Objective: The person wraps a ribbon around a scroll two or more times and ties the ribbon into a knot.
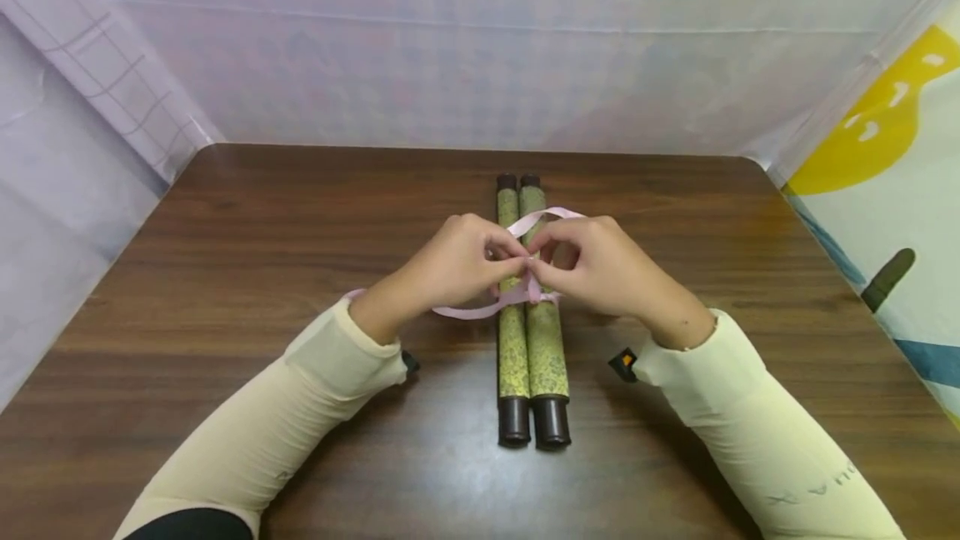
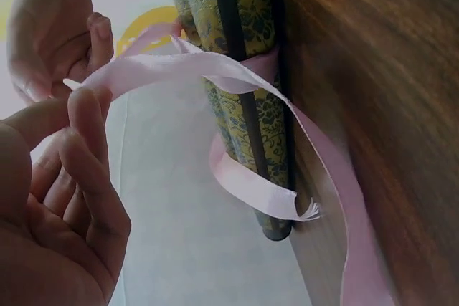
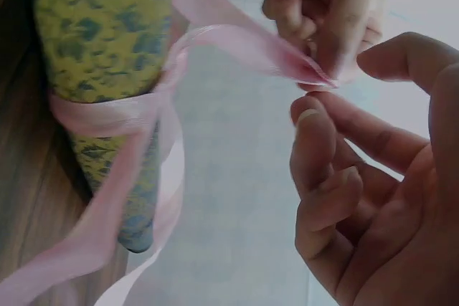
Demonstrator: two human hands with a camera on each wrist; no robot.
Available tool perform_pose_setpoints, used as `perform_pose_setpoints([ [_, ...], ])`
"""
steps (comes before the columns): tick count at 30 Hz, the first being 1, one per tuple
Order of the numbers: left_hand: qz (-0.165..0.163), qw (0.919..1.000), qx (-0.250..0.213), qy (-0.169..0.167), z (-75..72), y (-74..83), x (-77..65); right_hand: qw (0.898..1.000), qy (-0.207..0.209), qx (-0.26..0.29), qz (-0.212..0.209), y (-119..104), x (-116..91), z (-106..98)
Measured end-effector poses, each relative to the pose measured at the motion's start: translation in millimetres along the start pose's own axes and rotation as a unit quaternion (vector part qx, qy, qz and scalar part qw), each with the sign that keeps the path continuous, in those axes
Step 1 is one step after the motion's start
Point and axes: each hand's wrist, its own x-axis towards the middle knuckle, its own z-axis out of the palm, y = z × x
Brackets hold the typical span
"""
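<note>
Two yellow-green patterned scroll rolls [image 1: 546,348] with dark end knobs lie side by side on the table, pointing away from me. A pink ribbon [image 1: 468,312] wraps round their middle, its loose lengths trailing to both sides. My left hand [image 1: 467,261] pinches a folded part of the ribbon [image 2: 161,69] above the rolls, between thumb and forefinger. Opposite it, my right hand [image 1: 592,261] has its fingertips at the same fold. In the right wrist view the right thumb [image 3: 401,59] stands apart from the forefinger [image 3: 351,120], which lies just under the ribbon's tip.
The brown wooden table [image 1: 300,215] spreads out around the rolls. Behind it hangs a pale curtain [image 1: 480,65], with a yellow-patterned cloth [image 1: 870,132] at the right. Small dark devices, one [image 1: 624,363] with an orange mark, sit at both wrists.
</note>
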Motion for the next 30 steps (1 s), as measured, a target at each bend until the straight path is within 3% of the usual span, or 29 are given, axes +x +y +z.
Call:
perform_pose_setpoints([
  [6,-0.027,0.9995,-0.009,0.011,-0.9,-0.5,0.8,1.000,-0.010,-0.018,0.013,0,-1,1],
  [19,-0.027,0.9996,-0.003,-0.002,-1.4,-3.8,0.9,0.999,-0.014,-0.029,0.017,3,4,8],
  [25,-0.001,0.9979,0.054,-0.035,-13.5,-2.9,2.3,0.999,-0.012,-0.035,0.019,3,4,4],
  [30,-0.049,0.9904,0.121,-0.046,-27.4,-9.5,19.8,0.998,-0.012,-0.050,0.040,6,1,-4],
])
